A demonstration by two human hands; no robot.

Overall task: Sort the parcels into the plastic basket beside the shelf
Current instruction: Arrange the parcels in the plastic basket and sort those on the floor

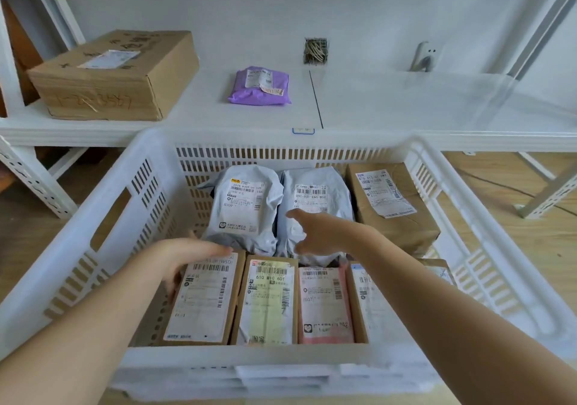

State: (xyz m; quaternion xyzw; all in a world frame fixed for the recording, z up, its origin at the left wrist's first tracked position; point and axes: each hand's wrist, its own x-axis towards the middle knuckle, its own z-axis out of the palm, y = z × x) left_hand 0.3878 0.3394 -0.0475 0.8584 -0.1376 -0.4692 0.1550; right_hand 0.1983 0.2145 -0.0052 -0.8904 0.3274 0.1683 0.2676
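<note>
White shelf [374, 105], wood floor [515, 233], basket [93, 217], left hand [190, 258] and right hand [315, 229] spread empty

Parcel depot: white metal shelf [218, 130], labelled parcels filling a plastic basket [103, 205].

Parcels pack the white plastic basket [103, 217] except a bare strip at nine o'clock, while the shelf [390, 105] lies open toward one o'clock.
</note>
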